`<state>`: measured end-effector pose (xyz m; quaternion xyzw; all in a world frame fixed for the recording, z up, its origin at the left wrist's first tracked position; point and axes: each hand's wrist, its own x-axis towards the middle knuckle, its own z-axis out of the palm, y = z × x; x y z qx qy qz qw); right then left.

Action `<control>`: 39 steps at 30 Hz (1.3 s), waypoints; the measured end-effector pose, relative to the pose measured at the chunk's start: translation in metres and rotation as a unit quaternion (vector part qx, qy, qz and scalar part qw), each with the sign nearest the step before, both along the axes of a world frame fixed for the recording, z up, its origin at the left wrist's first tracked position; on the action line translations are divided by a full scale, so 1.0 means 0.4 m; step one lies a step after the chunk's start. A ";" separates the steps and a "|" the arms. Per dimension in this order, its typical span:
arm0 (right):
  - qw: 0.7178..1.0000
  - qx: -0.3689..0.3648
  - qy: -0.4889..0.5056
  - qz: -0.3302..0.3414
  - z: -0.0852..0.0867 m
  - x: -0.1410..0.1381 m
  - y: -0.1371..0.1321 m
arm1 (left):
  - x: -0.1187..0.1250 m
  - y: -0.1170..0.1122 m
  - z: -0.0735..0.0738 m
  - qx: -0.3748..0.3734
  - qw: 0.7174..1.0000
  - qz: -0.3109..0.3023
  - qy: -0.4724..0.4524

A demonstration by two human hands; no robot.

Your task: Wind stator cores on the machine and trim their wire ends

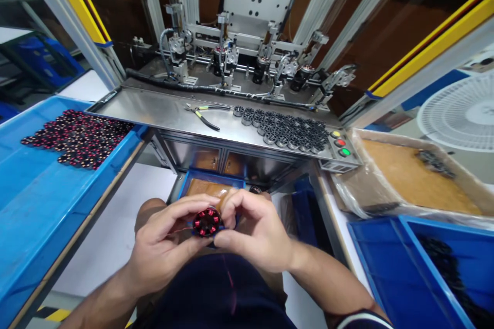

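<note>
Between my hands, over my lap, is a round black motor stator point(207, 222) wound with red copper wire, its open face toward me. My left hand point(165, 239) grips its left side, fingers over the top edge and thumb below. Curled in against its right side, my right hand point(254, 226) has the thumb low by the rim and the fingertips pinched together; whether it holds the stator or a wire end I cannot make out. A thin red wire runs out on the left, and another red strand lies across my dark shirt.
Many wound stators point(88, 139) fill part of the blue tray point(34, 205) at left. Pliers point(204, 117) and rows of unwound cores point(285, 128) lie on the metal ledge point(154, 108) before the winding machine point(258, 61). At right are push buttons point(340, 142), a lined box point(420, 175) and blue bins point(378, 252).
</note>
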<state>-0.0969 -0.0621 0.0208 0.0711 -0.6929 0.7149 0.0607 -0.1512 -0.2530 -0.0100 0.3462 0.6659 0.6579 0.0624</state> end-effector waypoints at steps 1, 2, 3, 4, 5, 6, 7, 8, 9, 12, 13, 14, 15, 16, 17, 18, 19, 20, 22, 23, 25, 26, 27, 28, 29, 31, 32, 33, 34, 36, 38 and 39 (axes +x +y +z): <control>1.000 0.002 0.005 -0.006 -0.004 0.000 -0.010 | 0.002 0.000 0.003 -0.007 1.000 -0.002 -0.009; 1.000 0.000 0.006 -0.014 -0.009 0.001 -0.017 | 0.003 0.000 0.006 -0.011 1.000 -0.003 -0.024; 1.000 -0.005 0.004 -0.026 -0.016 0.002 -0.023 | 0.002 0.000 0.009 -0.009 0.999 -0.006 -0.044; 0.999 -0.010 0.002 -0.038 -0.023 0.004 -0.027 | 0.000 0.001 0.011 -0.002 0.998 -0.010 -0.066; 0.999 -0.015 0.002 -0.051 -0.031 0.006 -0.030 | -0.003 0.004 0.012 0.013 0.996 -0.016 -0.090; 0.998 -0.016 0.007 -0.061 -0.038 0.008 -0.033 | -0.007 0.007 0.011 0.032 0.993 -0.024 -0.112; 0.997 -0.011 0.015 -0.068 -0.044 0.010 -0.036 | -0.010 0.012 0.010 0.054 0.989 -0.032 -0.131; 0.997 -0.004 0.026 -0.072 -0.049 0.013 -0.038 | -0.013 0.017 0.007 0.072 0.986 -0.036 -0.147; 0.996 0.004 0.039 -0.076 -0.053 0.015 -0.042 | -0.015 0.024 0.004 0.087 0.983 -0.033 -0.158; 0.993 0.003 0.062 -0.097 -0.063 0.021 -0.051 | -0.009 0.042 0.000 0.089 0.983 0.012 -0.160; 0.993 -0.009 0.055 -0.101 -0.067 0.023 -0.053 | -0.004 0.046 -0.001 0.083 0.984 0.032 -0.155; 0.994 -0.023 0.042 -0.100 -0.071 0.024 -0.054 | 0.001 0.048 -0.001 0.078 0.985 0.051 -0.147; 0.994 -0.038 0.025 -0.095 -0.075 0.025 -0.055 | 0.007 0.048 -0.001 0.074 0.986 0.069 -0.131; 0.995 -0.051 0.012 -0.087 -0.079 0.025 -0.055 | 0.013 0.046 -0.003 0.071 0.988 0.087 -0.107; 0.995 -0.061 0.009 -0.080 -0.082 0.025 -0.055 | 0.018 0.042 -0.005 0.068 0.989 0.107 -0.071; 0.995 -0.065 0.016 -0.075 -0.084 0.025 -0.055 | 0.021 0.037 -0.008 0.062 0.990 0.123 -0.024; 0.995 -0.063 0.032 -0.073 -0.084 0.024 -0.055 | 0.023 0.032 -0.011 0.054 0.989 0.134 0.024; 0.994 -0.057 0.053 -0.071 -0.083 0.022 -0.057 | 0.024 0.026 -0.014 0.045 0.987 0.138 0.068; 0.993 -0.045 0.087 -0.062 -0.078 0.018 -0.061 | 0.024 0.016 -0.018 0.022 0.982 0.131 0.134; 0.993 -0.043 0.094 -0.055 -0.075 0.017 -0.066 | 0.024 0.013 -0.019 0.008 0.979 0.129 0.155; 0.993 -0.063 0.088 -0.053 -0.071 0.013 -0.077 | 0.024 0.012 -0.018 -0.005 0.974 0.134 0.182; 0.992 -0.080 0.075 -0.062 -0.072 0.012 -0.084 | 0.025 0.013 -0.017 -0.003 0.973 0.138 0.184; 0.990 -0.098 0.060 -0.077 -0.074 0.011 -0.091 | 0.026 0.014 -0.016 0.005 0.974 0.140 0.177; 0.988 -0.112 0.043 -0.094 -0.078 0.011 -0.097 | 0.027 0.016 -0.016 0.016 0.977 0.139 0.160; 0.986 -0.121 0.027 -0.108 -0.082 0.012 -0.102 | 0.028 0.017 -0.016 0.028 0.981 0.135 0.138; 0.985 -0.121 0.005 -0.119 -0.093 0.013 -0.104 | 0.029 0.018 -0.018 0.037 0.986 0.129 0.101; 0.986 -0.115 0.008 -0.120 -0.097 0.015 -0.102 | 0.028 0.018 -0.019 0.034 0.987 0.130 0.092; 0.987 -0.106 0.021 -0.121 -0.099 0.016 -0.098 | 0.028 0.017 -0.020 0.029 0.986 0.134 0.090; 0.987 -0.090 0.045 -0.124 -0.099 0.017 -0.092 | 0.027 0.015 -0.021 0.024 0.986 0.139 0.093; 0.984 -0.042 0.112 -0.135 -0.093 0.019 -0.081 | 0.024 0.013 -0.023 0.017 0.985 0.136 0.106; 0.978 0.006 0.159 -0.138 -0.080 0.016 -0.075 | 0.024 0.011 -0.023 0.017 0.985 0.123 0.118; 0.977 0.019 0.164 -0.138 -0.073 0.013 -0.074 | 0.024 0.012 -0.023 0.018 0.985 0.120 0.125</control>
